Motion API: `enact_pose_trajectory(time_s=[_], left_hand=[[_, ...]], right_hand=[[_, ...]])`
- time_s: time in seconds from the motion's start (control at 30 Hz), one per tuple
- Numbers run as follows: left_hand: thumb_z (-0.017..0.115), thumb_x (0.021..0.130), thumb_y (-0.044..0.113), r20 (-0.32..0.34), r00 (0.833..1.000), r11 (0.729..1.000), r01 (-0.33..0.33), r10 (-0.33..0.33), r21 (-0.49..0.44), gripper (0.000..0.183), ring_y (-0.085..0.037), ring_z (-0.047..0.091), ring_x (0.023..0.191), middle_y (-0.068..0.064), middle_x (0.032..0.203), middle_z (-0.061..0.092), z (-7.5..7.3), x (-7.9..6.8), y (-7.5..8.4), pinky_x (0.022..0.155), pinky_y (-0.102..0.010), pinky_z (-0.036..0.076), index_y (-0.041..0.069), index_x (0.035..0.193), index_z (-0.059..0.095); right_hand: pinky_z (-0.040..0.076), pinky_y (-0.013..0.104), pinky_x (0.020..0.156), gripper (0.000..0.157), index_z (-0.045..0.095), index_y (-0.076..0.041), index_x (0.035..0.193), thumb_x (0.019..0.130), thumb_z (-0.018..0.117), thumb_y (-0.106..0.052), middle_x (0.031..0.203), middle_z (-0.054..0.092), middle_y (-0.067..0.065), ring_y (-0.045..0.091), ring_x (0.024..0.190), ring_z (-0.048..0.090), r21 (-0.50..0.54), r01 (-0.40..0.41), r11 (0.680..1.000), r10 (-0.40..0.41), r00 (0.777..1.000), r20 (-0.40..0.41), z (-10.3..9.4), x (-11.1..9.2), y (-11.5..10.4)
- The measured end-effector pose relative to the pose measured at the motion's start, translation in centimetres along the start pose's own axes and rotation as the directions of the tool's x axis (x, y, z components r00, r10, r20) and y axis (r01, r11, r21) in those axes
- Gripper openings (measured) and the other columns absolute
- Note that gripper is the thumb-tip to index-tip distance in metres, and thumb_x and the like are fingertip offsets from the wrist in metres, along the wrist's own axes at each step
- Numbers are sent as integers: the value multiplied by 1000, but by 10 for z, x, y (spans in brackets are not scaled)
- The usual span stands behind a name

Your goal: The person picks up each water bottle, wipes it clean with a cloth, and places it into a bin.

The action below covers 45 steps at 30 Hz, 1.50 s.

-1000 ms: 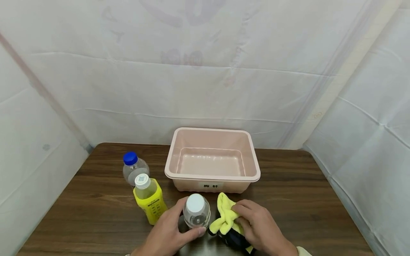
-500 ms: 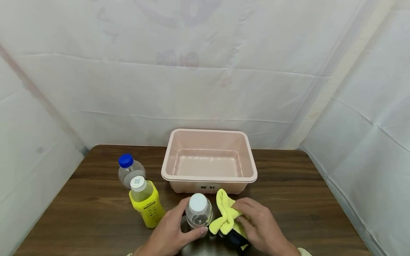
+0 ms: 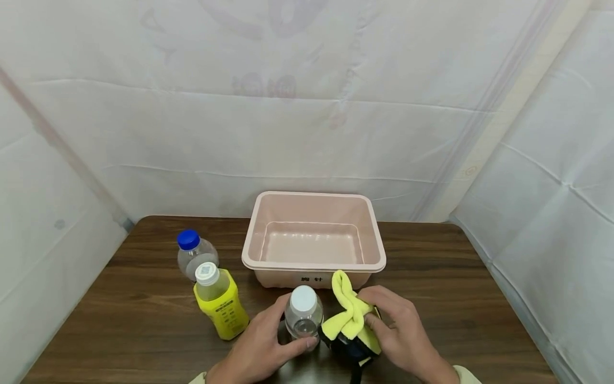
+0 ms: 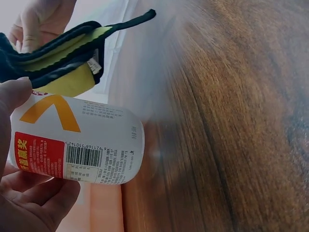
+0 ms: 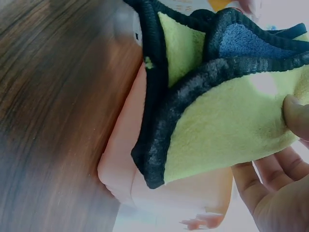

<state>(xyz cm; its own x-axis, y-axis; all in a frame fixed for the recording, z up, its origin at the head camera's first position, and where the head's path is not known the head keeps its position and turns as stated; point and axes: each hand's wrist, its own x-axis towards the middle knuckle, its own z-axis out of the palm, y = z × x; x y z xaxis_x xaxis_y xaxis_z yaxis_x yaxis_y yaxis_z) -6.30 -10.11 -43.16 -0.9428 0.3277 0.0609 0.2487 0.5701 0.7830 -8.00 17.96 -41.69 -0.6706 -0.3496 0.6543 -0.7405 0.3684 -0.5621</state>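
Observation:
My left hand (image 3: 266, 341) grips a clear bottle (image 3: 304, 316) with a white cap, thumb on the near side and fingers curled behind it. Low on the bottle, the left wrist view shows a white label (image 4: 91, 128) with a barcode and a red patch. A yellow towel (image 3: 352, 317) with black edging hangs bunched from my right hand (image 3: 403, 330), pinched between thumb and fingers. Its inner side shows blue (image 5: 251, 41) in the right wrist view. The towel's lower folds sit close beside the bottle.
Behind both hands stands a pink plastic bin (image 3: 314, 265) with a label on its front. To the left are a yellow-labelled bottle (image 3: 224, 309) with a white cap and a clear bottle (image 3: 198, 256) with a blue cap. White sheeting (image 3: 307, 133) walls the wooden table (image 3: 120, 320).
My right hand has shifted slightly right and away from me with the towel, which now overlaps the bin's front. The bottle in my left hand has moved a little to the right.

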Motion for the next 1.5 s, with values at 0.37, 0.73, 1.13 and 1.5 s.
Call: enact_pose_trajectory(time_s=[0.37, 0.73, 1.13, 1.5], left_hand=[[74, 88, 64, 19, 1000, 1000, -10, 10, 10, 83, -14, 66, 119, 4, 135, 67, 1, 4, -4, 97, -41, 59, 16, 150, 47], [71, 89, 68, 51, 999, 1000, -17, 17, 13, 86, -14, 66, 119, 3, 137, 66, 3, 10, -7, 96, -36, 58, 13, 151, 47], [73, 88, 66, 53, 998, 999, -38, 38, -8, 85, -10, 64, 120, 7, 136, 66, 6, 13, -12, 98, -34, 57, 17, 152, 45], [74, 87, 67, 65, 997, 999, -39, 41, -32, 87, -11, 63, 123, 8, 138, 64, 8, 14, -13, 102, -37, 56, 18, 152, 44]], right_hand=[[54, 13, 90, 55, 73, -19, 112, 75, 76, 21, 109, 73, -3, 6, 102, 68, 21, -119, 993, 118, 992, 42, -3, 4, -4], [54, 14, 89, 48, 73, -19, 112, 80, 76, 17, 108, 73, -2, 6, 101, 67, 41, -124, 991, 123, 992, 36, 1, 6, 0], [57, 19, 85, 47, 73, -21, 112, 81, 76, 15, 109, 73, -6, 5, 97, 66, 65, -166, 984, 163, 986, 46, 4, 9, 3], [58, 20, 84, 43, 73, -13, 115, 82, 74, 16, 109, 74, 6, 5, 100, 67, 111, -96, 989, 93, 995, 27, 2, 10, 5]])
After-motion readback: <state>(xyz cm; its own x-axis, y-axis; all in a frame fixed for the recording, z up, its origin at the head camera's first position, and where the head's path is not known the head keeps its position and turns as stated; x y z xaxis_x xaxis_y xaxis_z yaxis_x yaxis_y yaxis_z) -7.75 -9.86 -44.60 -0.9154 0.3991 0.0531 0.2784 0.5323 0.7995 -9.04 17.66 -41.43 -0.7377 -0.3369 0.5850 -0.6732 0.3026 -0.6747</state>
